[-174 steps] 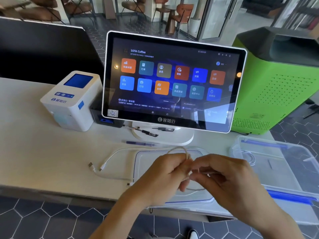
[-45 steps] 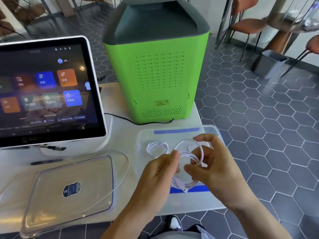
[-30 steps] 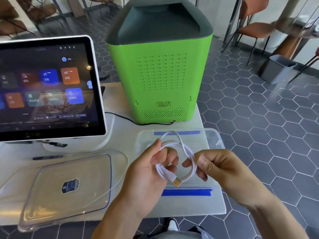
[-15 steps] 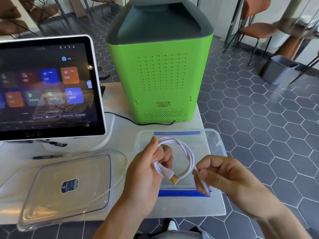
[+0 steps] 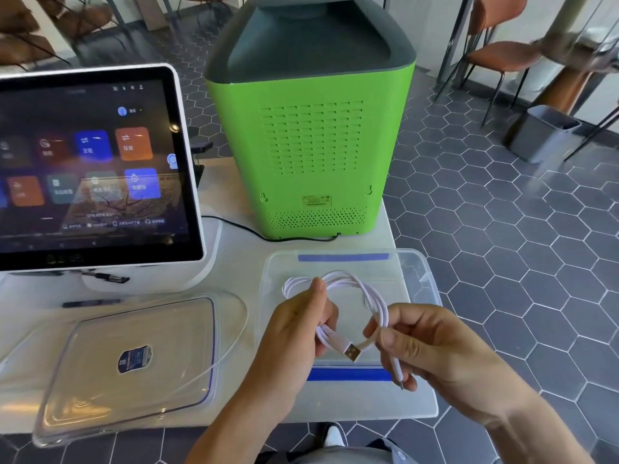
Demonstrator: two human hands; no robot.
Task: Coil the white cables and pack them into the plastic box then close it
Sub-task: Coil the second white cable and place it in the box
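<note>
A coiled white cable (image 5: 360,288) hangs between both hands above the clear plastic box (image 5: 415,276), which stands open at the table's right end. My left hand (image 5: 294,333) grips the left side of the coil, and the gold USB plug (image 5: 352,352) sticks out below it. My right hand (image 5: 432,349) pinches the coil's right side, with the thin free end pointing down past the fingers. Another coiled white cable (image 5: 294,284) lies inside the box behind my left thumb. The clear lid (image 5: 134,360) lies flat on the table to the left.
A touchscreen terminal (image 5: 93,162) stands at the back left with a pen (image 5: 90,302) in front of its base. A tall green machine (image 5: 311,135) stands right behind the box, its black cord running left. The table's edge is just right of the box.
Since several seconds ago my view turned right from the lid to the box. In the last second my right hand slid down the coil to its right side, and the loop sank slightly.
</note>
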